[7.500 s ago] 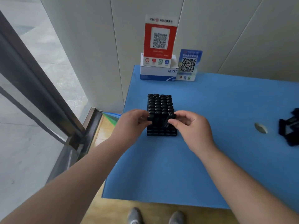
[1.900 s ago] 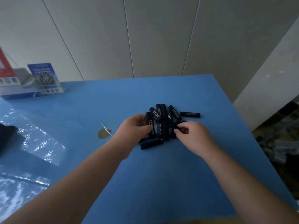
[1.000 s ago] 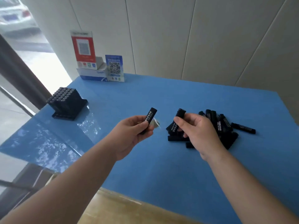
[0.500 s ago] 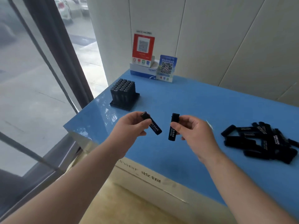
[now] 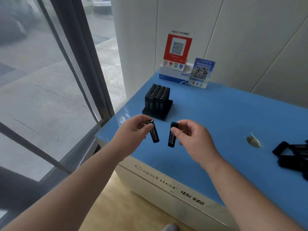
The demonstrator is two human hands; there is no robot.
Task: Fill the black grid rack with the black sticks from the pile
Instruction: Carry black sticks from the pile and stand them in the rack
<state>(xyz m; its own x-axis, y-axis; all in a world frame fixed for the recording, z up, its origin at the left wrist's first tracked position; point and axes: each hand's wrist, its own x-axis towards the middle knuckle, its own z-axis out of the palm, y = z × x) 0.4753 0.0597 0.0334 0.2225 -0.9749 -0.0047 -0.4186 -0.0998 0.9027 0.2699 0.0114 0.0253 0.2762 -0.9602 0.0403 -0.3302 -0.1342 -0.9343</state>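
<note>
The blue tabletop (image 5: 225, 124) carries the black grid rack (image 5: 157, 103) near its left corner, mostly full. Behind it stand a white box (image 5: 173, 75) and two QR signs, not in the way. The left hand (image 5: 133, 130) and the right hand (image 5: 191, 137) each pinch one black stick near its top end, just before the rack. The sticks look light, stiff and smooth, so a firm grip near the top seems best.

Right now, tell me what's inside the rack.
The rack holds upright black sticks packed in rows at its far end. Its near slots look unfilled. The sticks' lower ends are hidden in the slots.
</note>
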